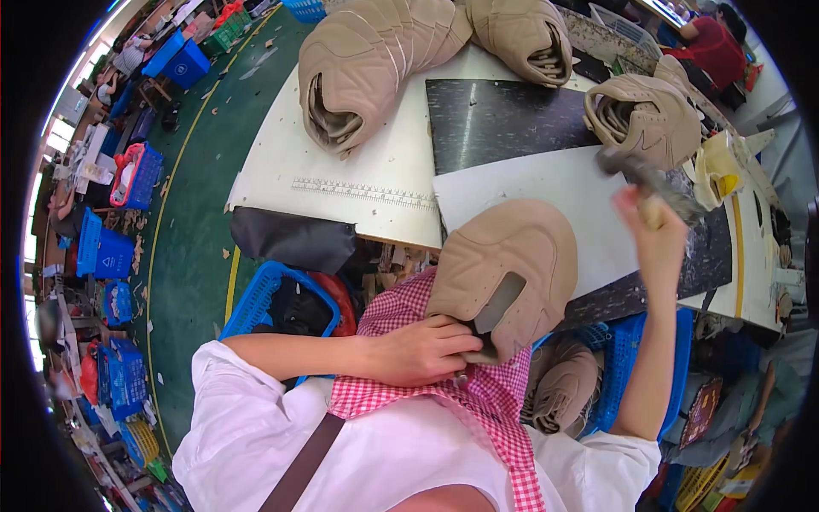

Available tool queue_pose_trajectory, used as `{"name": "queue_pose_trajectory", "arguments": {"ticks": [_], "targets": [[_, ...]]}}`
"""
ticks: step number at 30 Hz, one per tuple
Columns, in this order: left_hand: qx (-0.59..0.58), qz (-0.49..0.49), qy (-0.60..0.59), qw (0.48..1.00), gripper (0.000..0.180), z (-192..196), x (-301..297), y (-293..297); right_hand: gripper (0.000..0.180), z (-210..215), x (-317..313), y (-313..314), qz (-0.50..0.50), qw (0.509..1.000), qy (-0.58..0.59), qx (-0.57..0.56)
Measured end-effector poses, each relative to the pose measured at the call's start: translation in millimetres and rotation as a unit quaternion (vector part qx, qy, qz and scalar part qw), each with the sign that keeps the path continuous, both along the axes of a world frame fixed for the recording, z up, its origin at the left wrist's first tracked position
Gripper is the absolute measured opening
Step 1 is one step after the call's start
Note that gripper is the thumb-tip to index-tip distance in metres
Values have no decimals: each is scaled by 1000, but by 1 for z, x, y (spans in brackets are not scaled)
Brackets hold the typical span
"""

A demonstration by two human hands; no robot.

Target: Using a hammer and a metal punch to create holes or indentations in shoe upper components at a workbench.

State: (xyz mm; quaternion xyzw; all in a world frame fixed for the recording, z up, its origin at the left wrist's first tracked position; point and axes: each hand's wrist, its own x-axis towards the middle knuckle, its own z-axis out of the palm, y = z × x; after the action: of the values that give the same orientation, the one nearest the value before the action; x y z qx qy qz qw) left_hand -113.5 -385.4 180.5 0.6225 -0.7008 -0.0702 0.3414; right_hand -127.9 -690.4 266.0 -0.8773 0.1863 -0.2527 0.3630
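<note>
A tan shoe upper (pixel 520 247) rests over the near edge of the worktable, its opening toward me. The fingers of my left hand (pixel 418 350) are closed on the lower left rim of that upper. Raised to the right of it, my right hand (pixel 657 235) grips a hammer (pixel 657 181), whose head is blurred by motion. Under the upper lies a white sheet (pixel 503 181) on a dark speckled board (pixel 503 119). Part of my left fingertips is hidden behind the upper's edge.
Nested stacks of tan uppers (pixel 350 68) stand at the table's far side, with another stack (pixel 644 119) beyond the hammer. Blue baskets (pixel 264 294) sit below on both sides; the right one (pixel 678 367) is beside more uppers (pixel 567 384). People work in the background.
</note>
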Motion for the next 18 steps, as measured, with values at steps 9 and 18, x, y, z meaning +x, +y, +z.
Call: {"name": "queue_pose_trajectory", "arguments": {"ticks": [9, 18], "targets": [[59, -191, 452, 869, 9, 33, 33, -5, 52, -26, -13, 26, 47, 980, 194, 0], [100, 116, 534, 832, 8, 36, 49, -42, 51, -27, -20, 40, 48, 987, 121, -99]]}}
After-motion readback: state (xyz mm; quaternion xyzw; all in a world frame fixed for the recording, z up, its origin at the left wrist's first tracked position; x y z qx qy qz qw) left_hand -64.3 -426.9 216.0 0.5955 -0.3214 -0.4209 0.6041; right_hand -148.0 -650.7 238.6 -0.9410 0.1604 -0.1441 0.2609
